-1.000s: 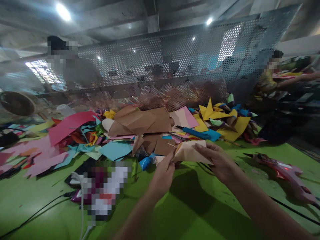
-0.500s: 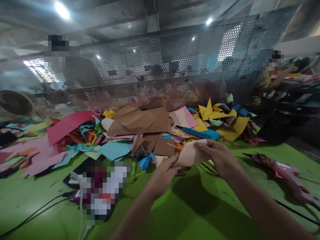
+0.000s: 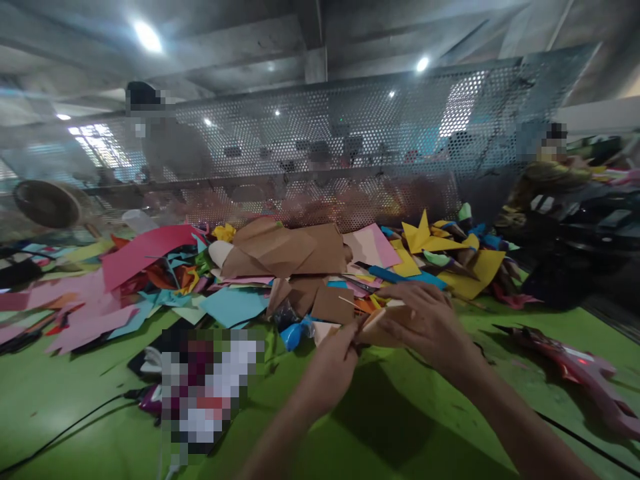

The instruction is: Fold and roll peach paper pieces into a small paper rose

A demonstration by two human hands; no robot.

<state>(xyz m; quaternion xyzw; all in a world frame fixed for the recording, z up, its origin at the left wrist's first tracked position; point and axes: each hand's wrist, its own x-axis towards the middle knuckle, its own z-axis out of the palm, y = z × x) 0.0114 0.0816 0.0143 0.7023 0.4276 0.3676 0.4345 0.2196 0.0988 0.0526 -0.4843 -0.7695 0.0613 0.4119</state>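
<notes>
A pale peach piece of paper [image 3: 387, 331] is held between both hands just above the green table [image 3: 280, 407]. My left hand [image 3: 337, 350] pinches its left end, fingers closed. My right hand [image 3: 425, 320] lies over its right part, with the thumb in front and the fingers bent across the top edge. The paper looks folded or curled, and the fingers partly cover it. Right behind the hands lie a brown paper square [image 3: 333, 305] and a blue cutter [image 3: 405, 277].
A pink glue gun [image 3: 575, 367] lies at the right with its cord. Coloured paper, including a pink sheet [image 3: 150, 252] and brown paper [image 3: 285, 250], is heaped along the back. A partly blurred power strip [image 3: 200, 393] sits left. Behind stands a perforated metal screen [image 3: 320, 133].
My right hand has shifted over the paper's top, its fingers now bent across it. The paper, flat and facing me before, now looks folded or tilted. The camera view has shifted slightly.
</notes>
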